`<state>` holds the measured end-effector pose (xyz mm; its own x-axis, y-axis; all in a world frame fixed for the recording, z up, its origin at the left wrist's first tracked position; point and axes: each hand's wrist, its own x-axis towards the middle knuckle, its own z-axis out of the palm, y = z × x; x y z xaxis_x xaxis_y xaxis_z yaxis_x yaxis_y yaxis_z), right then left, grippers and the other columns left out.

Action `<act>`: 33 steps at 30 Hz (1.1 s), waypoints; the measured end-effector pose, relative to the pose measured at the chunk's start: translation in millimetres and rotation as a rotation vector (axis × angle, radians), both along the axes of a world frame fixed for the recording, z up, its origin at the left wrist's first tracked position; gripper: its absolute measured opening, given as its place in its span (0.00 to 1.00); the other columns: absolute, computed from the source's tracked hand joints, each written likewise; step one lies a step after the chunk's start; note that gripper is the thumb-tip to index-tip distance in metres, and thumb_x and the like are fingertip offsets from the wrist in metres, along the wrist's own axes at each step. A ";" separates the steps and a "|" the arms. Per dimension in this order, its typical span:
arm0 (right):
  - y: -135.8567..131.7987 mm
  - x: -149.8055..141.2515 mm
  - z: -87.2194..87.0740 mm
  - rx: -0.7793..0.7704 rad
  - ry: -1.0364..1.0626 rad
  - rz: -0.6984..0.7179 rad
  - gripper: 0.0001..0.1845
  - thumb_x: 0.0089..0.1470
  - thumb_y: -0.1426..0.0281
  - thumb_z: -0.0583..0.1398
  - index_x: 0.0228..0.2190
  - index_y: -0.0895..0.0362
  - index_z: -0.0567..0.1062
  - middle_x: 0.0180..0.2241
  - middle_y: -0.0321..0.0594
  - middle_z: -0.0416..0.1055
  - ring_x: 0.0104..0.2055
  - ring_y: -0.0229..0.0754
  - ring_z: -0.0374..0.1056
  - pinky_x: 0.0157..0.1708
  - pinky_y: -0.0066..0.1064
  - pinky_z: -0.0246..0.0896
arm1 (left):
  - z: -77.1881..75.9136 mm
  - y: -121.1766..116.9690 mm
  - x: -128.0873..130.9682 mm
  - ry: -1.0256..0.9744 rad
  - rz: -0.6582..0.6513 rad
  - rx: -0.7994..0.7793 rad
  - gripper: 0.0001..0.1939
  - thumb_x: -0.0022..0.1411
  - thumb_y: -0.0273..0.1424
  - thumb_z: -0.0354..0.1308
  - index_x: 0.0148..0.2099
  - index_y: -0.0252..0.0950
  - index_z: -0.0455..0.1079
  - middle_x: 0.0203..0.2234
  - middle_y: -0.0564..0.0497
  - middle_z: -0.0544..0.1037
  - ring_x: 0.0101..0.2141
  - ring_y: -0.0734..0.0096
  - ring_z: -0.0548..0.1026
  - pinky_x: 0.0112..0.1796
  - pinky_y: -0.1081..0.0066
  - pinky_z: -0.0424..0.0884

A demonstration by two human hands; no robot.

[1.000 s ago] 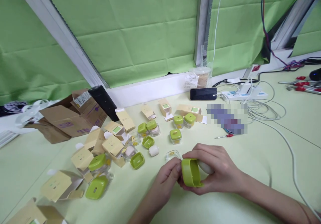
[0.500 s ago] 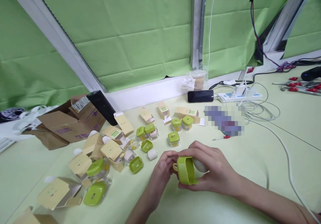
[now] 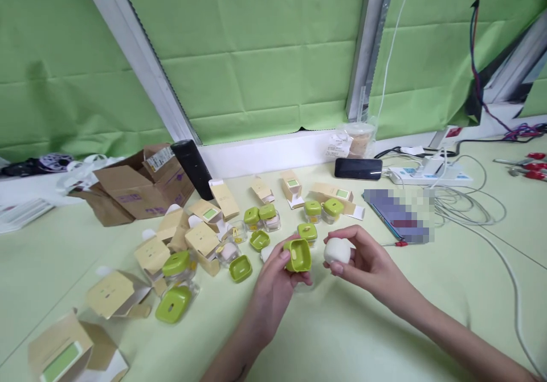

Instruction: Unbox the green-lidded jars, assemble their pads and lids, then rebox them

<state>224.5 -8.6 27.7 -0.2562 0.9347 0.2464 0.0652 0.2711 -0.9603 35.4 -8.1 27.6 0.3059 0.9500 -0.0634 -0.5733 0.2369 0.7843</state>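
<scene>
My left hand [image 3: 273, 291] grips a hollow green plastic cover [image 3: 299, 255], its open side turned towards me. Just right of it, my right hand [image 3: 363, 259] pinches a small rounded white case [image 3: 337, 251] between thumb and fingers; the two pieces are apart. A clear rim [image 3: 304, 285] shows on the table below my left hand, mostly hidden by it. Close by on the left lie two loose green covers, one [image 3: 240, 268] nearer me and one [image 3: 259, 240] farther off. Behind my left hand stands a clear box with a green lid [image 3: 307, 232].
Several opened cardboard boxes [image 3: 111, 293] and green-lidded clear boxes [image 3: 173, 305] spread across the left. Farther back are a brown carton [image 3: 141, 188], a black cylinder [image 3: 192, 168] and a phone [image 3: 358, 169]. Cables [image 3: 465, 205], a power strip [image 3: 431, 174] and a red-handled screwdriver [image 3: 400, 244] lie right.
My hands have drawn apart. The green cover is now in my left hand, and the white case has come away from beside it in my right. The view has shifted left.
</scene>
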 end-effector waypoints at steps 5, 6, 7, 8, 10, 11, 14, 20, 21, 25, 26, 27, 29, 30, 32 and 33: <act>-7.6 -4.1 -7.7 0.375 -0.236 -0.059 0.20 0.54 0.68 0.62 0.49 0.45 0.68 0.47 0.42 0.61 0.53 0.48 0.61 0.47 0.39 0.65 | -5.4 -6.7 4.0 0.122 -0.072 0.051 0.15 0.63 0.34 0.53 0.52 0.38 0.65 0.43 0.47 0.71 0.38 0.68 0.70 0.37 0.69 0.68; -8.9 -4.6 -9.5 0.402 -0.269 -0.042 0.21 0.55 0.69 0.61 0.50 0.44 0.67 0.48 0.42 0.60 0.54 0.48 0.60 0.49 0.40 0.65 | -5.9 -7.4 4.4 0.132 -0.075 0.067 0.15 0.63 0.34 0.54 0.51 0.39 0.65 0.44 0.47 0.71 0.39 0.68 0.70 0.37 0.69 0.67; -9.9 -5.0 -11.1 0.415 -0.286 -0.025 0.21 0.56 0.70 0.60 0.51 0.43 0.66 0.48 0.42 0.58 0.54 0.48 0.59 0.49 0.40 0.64 | -6.2 -7.8 4.5 0.137 -0.072 0.081 0.14 0.63 0.34 0.54 0.51 0.39 0.65 0.45 0.47 0.70 0.40 0.68 0.69 0.37 0.70 0.67; -10.6 -5.4 -12.4 0.418 -0.292 -0.012 0.22 0.56 0.71 0.59 0.52 0.43 0.66 0.48 0.42 0.57 0.54 0.47 0.59 0.49 0.39 0.65 | -6.5 -7.9 4.4 0.142 -0.064 0.094 0.14 0.63 0.34 0.54 0.51 0.39 0.65 0.46 0.47 0.70 0.40 0.69 0.69 0.37 0.71 0.67; -11.1 -5.9 -13.9 0.428 -0.288 -0.015 0.23 0.57 0.73 0.58 0.52 0.43 0.65 0.48 0.42 0.56 0.53 0.47 0.59 0.48 0.38 0.65 | -7.3 -7.7 4.0 0.154 -0.041 0.116 0.15 0.63 0.34 0.55 0.51 0.39 0.65 0.47 0.47 0.69 0.42 0.68 0.68 0.39 0.71 0.66; -11.1 -6.2 -14.1 0.438 -0.281 -0.030 0.23 0.57 0.73 0.58 0.52 0.43 0.65 0.48 0.42 0.56 0.53 0.47 0.59 0.48 0.38 0.65 | -7.8 -7.6 3.8 0.164 -0.035 0.123 0.15 0.62 0.35 0.55 0.51 0.39 0.65 0.48 0.47 0.69 0.42 0.67 0.68 0.40 0.70 0.67; -10.6 -7.3 -12.5 0.450 -0.250 -0.063 0.24 0.56 0.75 0.58 0.53 0.45 0.64 0.47 0.42 0.59 0.52 0.46 0.59 0.49 0.40 0.63 | -9.5 -7.4 3.9 0.186 -0.028 0.129 0.18 0.62 0.36 0.55 0.54 0.40 0.63 0.46 0.46 0.70 0.42 0.66 0.68 0.41 0.67 0.67; -10.1 -8.4 -8.5 0.444 -0.181 0.002 0.19 0.54 0.76 0.61 0.46 0.49 0.66 0.43 0.41 0.65 0.47 0.44 0.63 0.42 0.35 0.66 | -13.1 -7.8 4.1 0.253 -0.004 0.163 0.15 0.64 0.39 0.52 0.52 0.41 0.62 0.42 0.49 0.71 0.40 0.69 0.69 0.39 0.71 0.65; -10.3 -8.2 -8.2 0.450 -0.191 -0.008 0.19 0.54 0.76 0.61 0.46 0.49 0.67 0.43 0.41 0.64 0.47 0.44 0.63 0.43 0.35 0.65 | -13.7 -8.0 3.7 0.269 -0.005 0.179 0.15 0.64 0.39 0.52 0.51 0.41 0.63 0.42 0.50 0.71 0.40 0.70 0.69 0.39 0.71 0.65; -11.2 -7.3 -7.4 0.457 -0.198 -0.027 0.19 0.53 0.76 0.62 0.45 0.50 0.67 0.41 0.40 0.64 0.44 0.43 0.63 0.41 0.35 0.65 | -14.1 -9.7 1.0 0.354 0.000 0.248 0.15 0.64 0.40 0.51 0.52 0.44 0.64 0.38 0.52 0.69 0.39 0.72 0.67 0.40 0.73 0.63; -11.3 -7.3 -7.4 0.454 -0.188 -0.018 0.18 0.53 0.76 0.62 0.45 0.50 0.67 0.39 0.39 0.65 0.43 0.43 0.64 0.40 0.35 0.65 | -13.4 -10.1 0.4 0.377 0.006 0.269 0.15 0.64 0.41 0.51 0.52 0.44 0.64 0.38 0.53 0.69 0.39 0.72 0.66 0.40 0.73 0.63; -11.2 -7.4 -7.3 0.446 -0.176 -0.012 0.18 0.52 0.76 0.62 0.45 0.51 0.67 0.38 0.39 0.65 0.42 0.42 0.64 0.39 0.35 0.65 | -12.4 -10.5 0.0 0.395 0.013 0.288 0.15 0.64 0.41 0.52 0.52 0.44 0.64 0.37 0.53 0.69 0.39 0.72 0.66 0.40 0.74 0.63; -10.9 -7.9 -7.7 0.424 -0.152 -0.015 0.18 0.52 0.76 0.62 0.44 0.51 0.67 0.37 0.39 0.65 0.40 0.42 0.64 0.38 0.36 0.66 | -10.3 -11.0 0.0 0.412 0.022 0.307 0.16 0.63 0.42 0.53 0.52 0.44 0.65 0.37 0.53 0.69 0.39 0.71 0.66 0.40 0.74 0.63; -10.8 -8.1 -8.1 0.415 -0.141 -0.023 0.19 0.51 0.76 0.63 0.44 0.51 0.67 0.37 0.39 0.65 0.39 0.43 0.63 0.37 0.36 0.66 | -9.5 -11.2 0.4 0.412 0.022 0.305 0.17 0.63 0.42 0.53 0.51 0.44 0.65 0.37 0.53 0.69 0.39 0.71 0.66 0.40 0.74 0.63; -10.8 -8.8 -9.3 0.416 -0.139 -0.053 0.19 0.51 0.75 0.63 0.44 0.52 0.67 0.37 0.39 0.63 0.39 0.43 0.63 0.36 0.36 0.67 | -8.8 -11.7 1.8 0.408 0.012 0.281 0.17 0.63 0.43 0.52 0.51 0.43 0.65 0.37 0.53 0.69 0.39 0.71 0.66 0.40 0.73 0.63; -11.1 -9.1 -10.0 0.430 -0.153 -0.079 0.18 0.50 0.75 0.63 0.43 0.52 0.67 0.37 0.40 0.62 0.39 0.44 0.62 0.36 0.37 0.66 | -8.9 -12.1 2.7 0.403 0.000 0.263 0.17 0.63 0.43 0.52 0.51 0.43 0.65 0.37 0.52 0.69 0.39 0.71 0.67 0.41 0.73 0.63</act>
<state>215.3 -19.8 17.8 -0.2515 0.7740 0.5811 0.2340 0.6313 -0.7394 38.1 -20.2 18.7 0.3066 0.9496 0.0660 -0.2115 0.0004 0.9774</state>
